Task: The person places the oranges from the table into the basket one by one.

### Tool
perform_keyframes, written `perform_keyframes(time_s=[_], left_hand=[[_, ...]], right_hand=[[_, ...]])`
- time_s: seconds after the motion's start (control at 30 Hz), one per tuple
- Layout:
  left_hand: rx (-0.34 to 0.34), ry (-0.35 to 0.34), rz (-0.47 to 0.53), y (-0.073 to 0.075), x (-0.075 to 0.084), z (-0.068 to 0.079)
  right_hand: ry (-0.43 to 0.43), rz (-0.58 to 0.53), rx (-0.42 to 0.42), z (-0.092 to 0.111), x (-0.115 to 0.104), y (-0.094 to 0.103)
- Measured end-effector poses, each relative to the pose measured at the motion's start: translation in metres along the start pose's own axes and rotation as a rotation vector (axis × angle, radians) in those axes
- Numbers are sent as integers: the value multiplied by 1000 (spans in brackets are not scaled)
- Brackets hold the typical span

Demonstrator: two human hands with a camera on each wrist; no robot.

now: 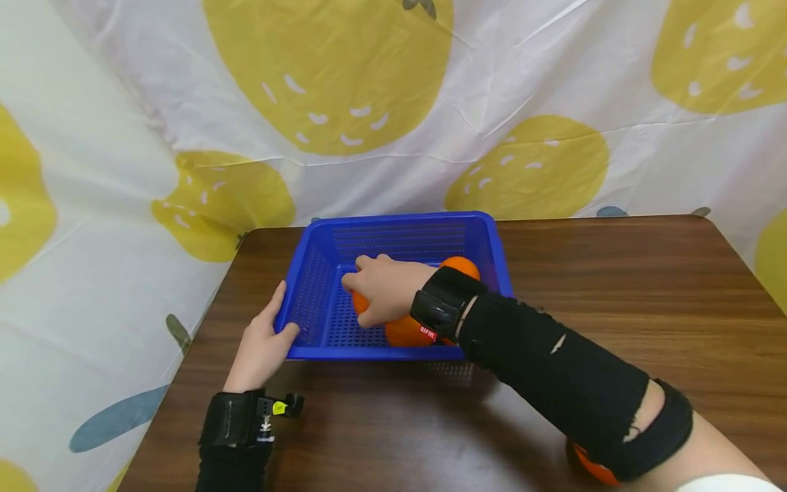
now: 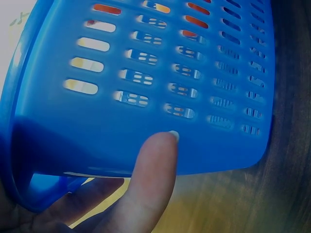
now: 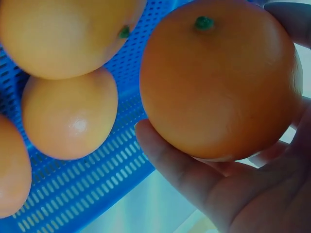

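Observation:
A blue plastic basket (image 1: pixel 393 353) with slotted sides stands on the table. My left hand (image 1: pixel 264 342) grips its left rim near the front corner; in the left wrist view the thumb (image 2: pixel 158 165) lies against the slotted wall. Over the inside of the basket, my right hand (image 1: pixel 390 287) holds an orange (image 3: pixel 218 87) with a small green stem spot, its fingers and thumb around the fruit. Several other oranges (image 3: pixel 73 116) lie in the basket, one (image 1: pixel 460 264) by the back right and another (image 1: pixel 408 332) near the front wall. My right wrist partly hides them.
Another orange (image 1: pixel 593 468) sits on the brown wooden table (image 1: pixel 615 273) at the front right, partly covered by my right forearm. Behind and left of the table hangs a white cloth (image 1: pixel 522 61) printed with yellow fruit.

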State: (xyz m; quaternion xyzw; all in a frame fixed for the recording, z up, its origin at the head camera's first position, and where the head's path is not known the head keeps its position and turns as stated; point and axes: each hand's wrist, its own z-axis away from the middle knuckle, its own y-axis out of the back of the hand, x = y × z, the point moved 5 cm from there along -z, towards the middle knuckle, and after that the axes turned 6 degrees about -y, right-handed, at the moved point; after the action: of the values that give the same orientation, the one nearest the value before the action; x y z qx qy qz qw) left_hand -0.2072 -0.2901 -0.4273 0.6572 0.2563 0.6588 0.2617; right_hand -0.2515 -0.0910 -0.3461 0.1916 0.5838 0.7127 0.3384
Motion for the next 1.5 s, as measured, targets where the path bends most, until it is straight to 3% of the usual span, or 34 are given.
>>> perform_keyframes(time_s=[0.53, 1.17, 1.5], left_hand=[[-3, -11, -3, 0, 2, 1], [-2, -13, 8, 0, 0, 1], [12, -15, -11, 0, 2, 2]], right_hand=[[48, 122, -35, -21, -17, -20], [77, 163, -108, -37, -26, -35], [74, 184, -90, -45, -25, -50]])
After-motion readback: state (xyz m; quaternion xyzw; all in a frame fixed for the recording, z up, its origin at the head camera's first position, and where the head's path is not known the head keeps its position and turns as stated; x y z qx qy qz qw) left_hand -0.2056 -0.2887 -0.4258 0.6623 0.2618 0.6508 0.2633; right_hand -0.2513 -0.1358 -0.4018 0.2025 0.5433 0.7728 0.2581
